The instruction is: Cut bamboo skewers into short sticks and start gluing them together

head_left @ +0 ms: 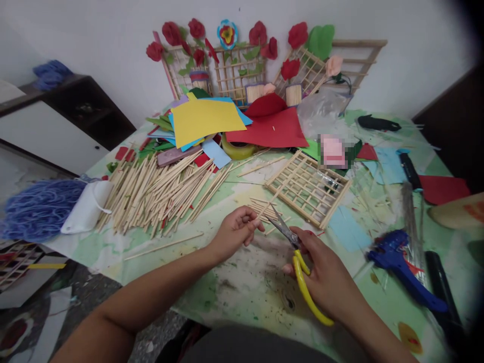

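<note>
My left hand (237, 232) pinches a thin wooden stick (269, 202) that slants up and to the right, over the near-left edge of a wooden lattice (308, 189). My right hand (325, 275) is closed round yellow-handled scissors (302, 287). The scissor blades point up and left, parted, with their tips close to the stick; whether they touch it is not clear. Several short cut sticks (260, 207) lie just beyond my left hand. A large heap of sticks (162, 189) spreads across the left of the table.
Yellow paper (207, 121) and red felt (270, 131) lie at the back, before lattices with red flowers (172, 33). A blue glue gun (404, 267) is at right. Blue yarn (41, 209) and a white bottle-like object (86, 206) are at left. A single stick (164, 246) lies near my left forearm.
</note>
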Demonstrator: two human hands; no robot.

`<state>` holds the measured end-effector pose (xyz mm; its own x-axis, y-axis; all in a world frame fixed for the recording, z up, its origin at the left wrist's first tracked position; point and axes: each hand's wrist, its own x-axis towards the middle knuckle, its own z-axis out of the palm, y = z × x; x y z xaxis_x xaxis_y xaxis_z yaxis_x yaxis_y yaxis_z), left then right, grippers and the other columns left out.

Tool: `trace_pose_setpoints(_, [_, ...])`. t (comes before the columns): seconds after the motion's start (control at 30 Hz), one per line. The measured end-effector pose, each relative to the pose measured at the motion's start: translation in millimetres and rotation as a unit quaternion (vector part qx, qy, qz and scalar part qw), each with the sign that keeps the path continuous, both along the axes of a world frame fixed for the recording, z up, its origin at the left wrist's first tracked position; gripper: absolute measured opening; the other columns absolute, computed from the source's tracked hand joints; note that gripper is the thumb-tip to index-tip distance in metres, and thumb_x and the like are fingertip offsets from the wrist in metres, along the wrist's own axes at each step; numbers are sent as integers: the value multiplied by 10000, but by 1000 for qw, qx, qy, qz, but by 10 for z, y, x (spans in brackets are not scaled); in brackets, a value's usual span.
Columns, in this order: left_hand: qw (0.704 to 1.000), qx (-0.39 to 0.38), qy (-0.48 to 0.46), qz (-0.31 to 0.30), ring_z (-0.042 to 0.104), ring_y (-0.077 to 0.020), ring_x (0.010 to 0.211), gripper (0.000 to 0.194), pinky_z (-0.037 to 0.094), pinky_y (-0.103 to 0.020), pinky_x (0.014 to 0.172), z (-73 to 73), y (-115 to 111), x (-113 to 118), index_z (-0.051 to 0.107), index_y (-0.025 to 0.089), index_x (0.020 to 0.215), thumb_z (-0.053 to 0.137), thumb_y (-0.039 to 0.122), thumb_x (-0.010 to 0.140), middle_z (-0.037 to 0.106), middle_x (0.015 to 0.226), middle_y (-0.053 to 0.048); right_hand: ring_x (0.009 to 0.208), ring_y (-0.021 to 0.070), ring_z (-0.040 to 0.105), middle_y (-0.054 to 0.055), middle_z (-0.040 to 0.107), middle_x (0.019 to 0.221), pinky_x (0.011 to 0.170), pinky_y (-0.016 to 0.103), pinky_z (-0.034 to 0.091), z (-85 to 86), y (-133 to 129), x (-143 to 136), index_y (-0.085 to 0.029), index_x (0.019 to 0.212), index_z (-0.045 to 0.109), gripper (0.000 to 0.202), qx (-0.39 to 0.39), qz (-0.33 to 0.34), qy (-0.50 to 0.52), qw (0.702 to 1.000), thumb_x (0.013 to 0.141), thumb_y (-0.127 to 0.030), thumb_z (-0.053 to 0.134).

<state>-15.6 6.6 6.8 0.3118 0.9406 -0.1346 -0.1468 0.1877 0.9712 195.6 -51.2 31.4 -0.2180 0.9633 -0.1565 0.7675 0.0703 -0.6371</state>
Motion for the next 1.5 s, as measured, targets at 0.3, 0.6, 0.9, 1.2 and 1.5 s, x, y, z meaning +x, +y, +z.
trace_pose_setpoints(0.3, [1000, -9, -9, 18, 342, -11, 360, 300, 273, -147, 373, 46, -17, -16, 506, 152, 936, 625, 377, 777, 608, 623, 14, 974, 277, 543, 123, 579, 1087, 824, 415, 429, -40, 34, -20, -182, 1330, 400, 632, 28, 8, -41, 999, 768, -409, 579])
trace_pose_setpoints(0.6, [999, -6, -18, -47, 391, -18, 381, 297, 307, -161, 398, 11, -94, -3, 540, 133, 949, 624, 363, 780, 615, 655, -5, 966, 262, 544, 108, 581, 1012, 804, 375, 433, 21, 81, -127, -177, 1344, 408, 621, 24, 37, -71, 997, 771, -360, 561])
trace_pose_setpoints(0.9, [998, -6, -37, -49, 384, -16, 370, 302, 301, -160, 390, -36, -87, 0, 526, 142, 944, 643, 356, 767, 614, 642, 4, 954, 257, 541, 116, 573, 1027, 826, 380, 427, 16, 89, -131, -158, 1344, 411, 631, 38, 39, -76, 996, 768, -364, 566])
trace_pose_setpoints(1.2, [997, -8, -49, -63, 388, -15, 362, 329, 296, -158, 383, -54, -87, 4, 514, 131, 954, 633, 378, 772, 622, 640, 0, 950, 255, 539, 109, 567, 1006, 825, 382, 433, -6, 78, -124, -172, 1334, 424, 626, 54, 32, -73, 995, 763, -376, 582])
trace_pose_setpoints(1.5, [998, -8, -31, -47, 382, -15, 359, 333, 303, -149, 374, -45, -78, 18, 518, 134, 934, 667, 358, 738, 618, 621, 8, 977, 257, 523, 112, 554, 1020, 852, 391, 428, -36, 85, -126, -167, 1333, 418, 631, 66, 33, -63, 995, 761, -370, 592])
